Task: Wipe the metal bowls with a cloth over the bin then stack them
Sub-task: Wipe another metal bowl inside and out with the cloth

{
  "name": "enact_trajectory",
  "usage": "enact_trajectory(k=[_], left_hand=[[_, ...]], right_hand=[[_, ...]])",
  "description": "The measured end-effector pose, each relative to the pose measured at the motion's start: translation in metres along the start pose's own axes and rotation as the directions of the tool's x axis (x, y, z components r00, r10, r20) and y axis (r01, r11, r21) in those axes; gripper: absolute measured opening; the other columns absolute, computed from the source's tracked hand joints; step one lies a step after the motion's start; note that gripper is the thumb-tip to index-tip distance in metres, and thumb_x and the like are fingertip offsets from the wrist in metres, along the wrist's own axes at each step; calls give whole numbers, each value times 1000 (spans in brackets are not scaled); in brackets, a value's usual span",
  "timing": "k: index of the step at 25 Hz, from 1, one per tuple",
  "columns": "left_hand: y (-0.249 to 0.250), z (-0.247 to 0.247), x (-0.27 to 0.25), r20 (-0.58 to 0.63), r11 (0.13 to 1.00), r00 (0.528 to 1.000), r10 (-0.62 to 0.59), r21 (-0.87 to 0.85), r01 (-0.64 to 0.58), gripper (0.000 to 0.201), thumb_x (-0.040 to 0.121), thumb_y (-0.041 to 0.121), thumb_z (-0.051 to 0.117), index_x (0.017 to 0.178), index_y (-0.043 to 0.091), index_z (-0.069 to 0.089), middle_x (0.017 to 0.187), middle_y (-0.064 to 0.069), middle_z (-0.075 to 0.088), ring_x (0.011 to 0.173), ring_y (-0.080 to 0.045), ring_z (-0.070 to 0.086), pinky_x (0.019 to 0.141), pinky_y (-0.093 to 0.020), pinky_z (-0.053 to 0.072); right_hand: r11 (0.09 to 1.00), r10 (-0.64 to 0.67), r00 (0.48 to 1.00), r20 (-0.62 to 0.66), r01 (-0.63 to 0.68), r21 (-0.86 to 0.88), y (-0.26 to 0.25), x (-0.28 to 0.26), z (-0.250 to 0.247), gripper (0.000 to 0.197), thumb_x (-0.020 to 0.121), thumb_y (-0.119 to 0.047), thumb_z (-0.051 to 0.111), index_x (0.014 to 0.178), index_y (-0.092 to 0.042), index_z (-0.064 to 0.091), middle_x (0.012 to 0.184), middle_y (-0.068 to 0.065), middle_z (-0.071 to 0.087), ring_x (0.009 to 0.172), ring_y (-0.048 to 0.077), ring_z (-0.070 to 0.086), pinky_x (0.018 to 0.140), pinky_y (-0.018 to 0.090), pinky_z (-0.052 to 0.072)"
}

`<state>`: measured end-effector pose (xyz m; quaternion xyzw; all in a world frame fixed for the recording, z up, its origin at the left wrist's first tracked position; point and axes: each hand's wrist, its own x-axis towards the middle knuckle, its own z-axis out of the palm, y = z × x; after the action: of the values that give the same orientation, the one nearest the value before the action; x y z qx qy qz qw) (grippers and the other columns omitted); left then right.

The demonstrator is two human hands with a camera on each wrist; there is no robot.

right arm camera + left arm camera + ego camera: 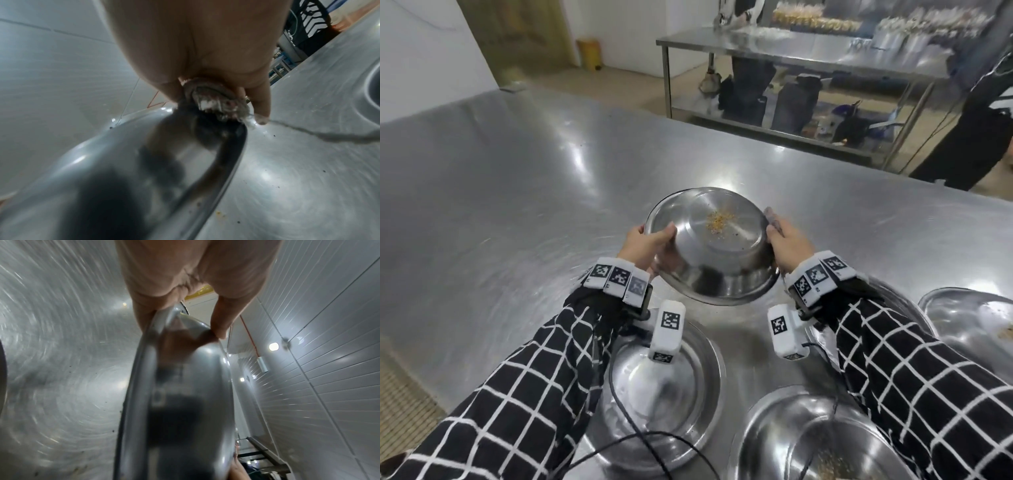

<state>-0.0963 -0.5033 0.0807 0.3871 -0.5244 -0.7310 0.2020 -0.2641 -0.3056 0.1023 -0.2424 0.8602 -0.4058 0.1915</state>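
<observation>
I hold a metal bowl point(722, 246) tilted in the air above the steel table point(517, 205), one hand on each side. Yellow-brown crumbs point(722, 221) lie on the flat base that faces me. My left hand point(654, 240) grips the left rim, thumb on top and fingers underneath; the left wrist view shows the same pinch on the bowl point(185, 386). My right hand point(780, 236) grips the right rim with a grey, soiled cloth point(771, 219) bunched in its fingers. In the right wrist view the cloth point(211, 99) sits wadded against the rim of the bowl point(102, 162).
Several other metal bowls stand on the table near me: one under my left wrist point(664, 387), one with crumbs at the bottom point(818, 438), one at the right edge point(969, 322). Behind stands a second steel table point(791, 51). No bin shows.
</observation>
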Motion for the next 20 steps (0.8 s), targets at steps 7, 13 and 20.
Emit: enact_trajectory(k=[7, 13, 20], left_hand=[[27, 15, -86, 235, 997, 970, 61, 23, -69, 87, 55, 46, 86, 123, 1, 54, 111, -21, 63, 95, -37, 64, 92, -55, 50], [3, 56, -170, 447, 991, 893, 57, 85, -106, 51, 65, 42, 78, 100, 7, 65, 90, -17, 66, 79, -35, 63, 84, -52, 50], [-53, 158, -282, 744, 982, 666, -60, 164, -95, 70, 67, 41, 79, 116, -4, 58, 100, -17, 64, 95, -36, 63, 90, -55, 51]], right_hand=[[992, 38, 948, -317, 2, 123, -11, -91, -42, 27, 98, -34, 39, 114, -27, 59, 96, 1, 57, 94, 18, 52, 87, 33, 41], [980, 197, 861, -469, -193, 55, 16, -237, -91, 33, 101, -36, 32, 103, -12, 54, 71, 1, 48, 82, 22, 50, 61, 27, 36], [923, 373, 620, -690, -320, 212, 82, -424, -155, 42, 101, -37, 36, 128, -12, 55, 105, 12, 56, 102, 25, 54, 80, 30, 35]])
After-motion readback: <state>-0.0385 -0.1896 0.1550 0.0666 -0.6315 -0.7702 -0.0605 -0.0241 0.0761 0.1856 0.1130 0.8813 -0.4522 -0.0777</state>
